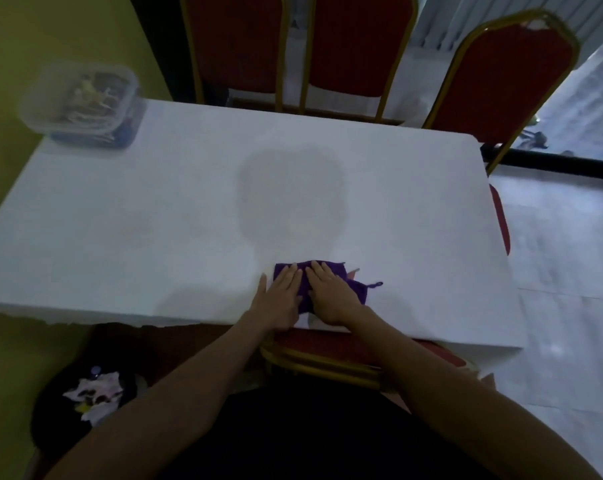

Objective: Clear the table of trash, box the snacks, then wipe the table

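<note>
White-clothed table [154,220] fills my view, red chairs [345,46] beyond. I note the left hand [281,296] and right hand [331,294] side by side, fingers straight, pressing flat on the purple cloth [357,291] near the front edge. Clear snack box [82,105] stands well apart, far ahead-left of the left hand. Dark trash bag [92,393] on the floor, behind-left.

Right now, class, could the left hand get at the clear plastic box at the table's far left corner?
Probably, with a lean: only bare white tablecloth lies between the left hand and the clear plastic box.
</note>
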Action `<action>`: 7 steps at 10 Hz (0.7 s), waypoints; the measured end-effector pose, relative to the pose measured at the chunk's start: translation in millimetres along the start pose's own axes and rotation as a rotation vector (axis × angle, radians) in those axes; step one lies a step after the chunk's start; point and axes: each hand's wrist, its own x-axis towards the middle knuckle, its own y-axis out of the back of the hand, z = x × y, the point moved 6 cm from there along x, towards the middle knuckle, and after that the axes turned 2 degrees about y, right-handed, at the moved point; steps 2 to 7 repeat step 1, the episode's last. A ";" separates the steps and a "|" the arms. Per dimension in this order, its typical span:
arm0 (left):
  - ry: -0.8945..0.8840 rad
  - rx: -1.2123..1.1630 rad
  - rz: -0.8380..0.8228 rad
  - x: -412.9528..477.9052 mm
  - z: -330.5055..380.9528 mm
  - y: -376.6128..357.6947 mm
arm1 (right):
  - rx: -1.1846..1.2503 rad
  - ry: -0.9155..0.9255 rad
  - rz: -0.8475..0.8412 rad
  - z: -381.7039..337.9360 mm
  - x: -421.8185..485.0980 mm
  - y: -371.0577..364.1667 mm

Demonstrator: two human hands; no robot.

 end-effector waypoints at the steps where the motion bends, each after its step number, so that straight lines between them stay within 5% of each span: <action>1: -0.023 -0.090 -0.039 5.5 2.8 36.2 | 0.104 0.005 0.010 -0.8 3.0 31.1; 7: -0.023 -0.090 -0.039 5.5 2.8 36.2 | 0.104 0.005 0.010 -0.8 3.0 31.1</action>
